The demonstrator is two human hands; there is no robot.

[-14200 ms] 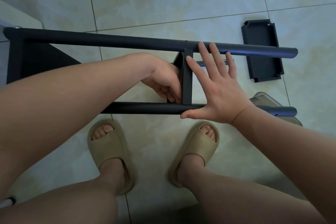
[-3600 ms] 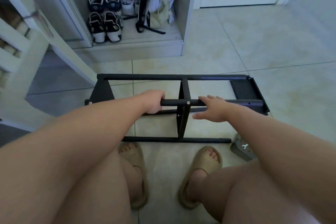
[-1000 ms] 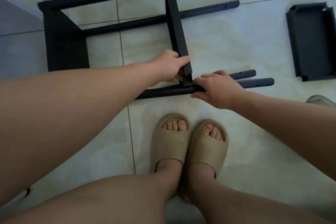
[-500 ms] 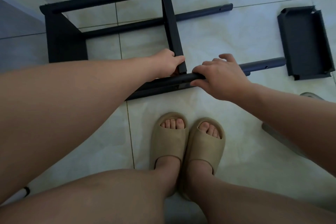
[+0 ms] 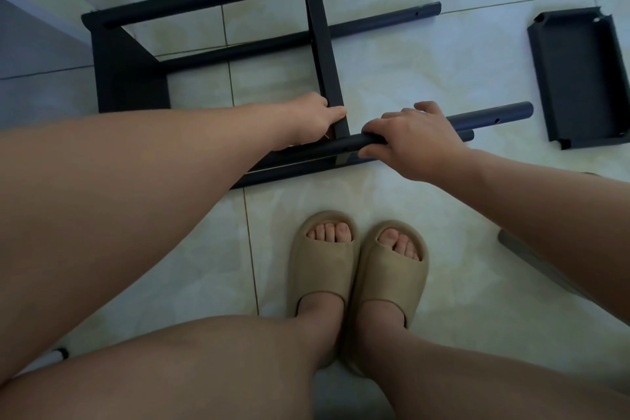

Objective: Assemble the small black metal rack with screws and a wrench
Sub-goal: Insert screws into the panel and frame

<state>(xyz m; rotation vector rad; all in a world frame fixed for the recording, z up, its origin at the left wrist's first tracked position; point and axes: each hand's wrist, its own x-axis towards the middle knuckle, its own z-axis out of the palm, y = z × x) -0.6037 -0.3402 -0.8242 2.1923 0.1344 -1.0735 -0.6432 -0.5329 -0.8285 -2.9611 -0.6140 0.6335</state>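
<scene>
On tile [image 5: 426, 54], half-built black rack [image 5: 324, 44]

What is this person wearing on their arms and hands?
Nothing that shows. The left hand and right hand are bare: no gloves, rings, watch or bracelet. The left forearm and right forearm are bare too, no sleeve in view. On the feet are beige open-toed slides.

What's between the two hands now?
In the head view, the lower end of the flat brace stands between the left hand and the right hand, which grips a tube.
</scene>
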